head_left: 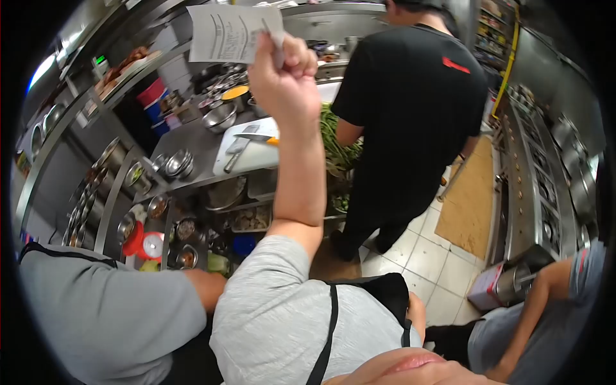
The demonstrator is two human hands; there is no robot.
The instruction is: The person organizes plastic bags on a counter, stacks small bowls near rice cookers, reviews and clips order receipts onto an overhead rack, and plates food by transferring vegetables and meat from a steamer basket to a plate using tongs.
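My left hand (282,70) is raised at the upper middle, closed on a white paper slip (221,33) with printed lines. It pinches the slip near the lower right corner, and the palm side faces me. Below it on the steel counter, partly behind my forearm, lies a white cutting board (253,154). A knife with a yellow handle (260,138) and a cleaver (236,154) rest on the board. Of my right arm only a bit of skin shows beside the black apron; the right hand is out of sight.
A co-worker in black (417,96) stands ahead by a heap of long green vegetables (340,138). Other people in grey are at left and right. Metal bowls (220,117) stand on the counter (183,141). A stove line (532,167) runs along the right.
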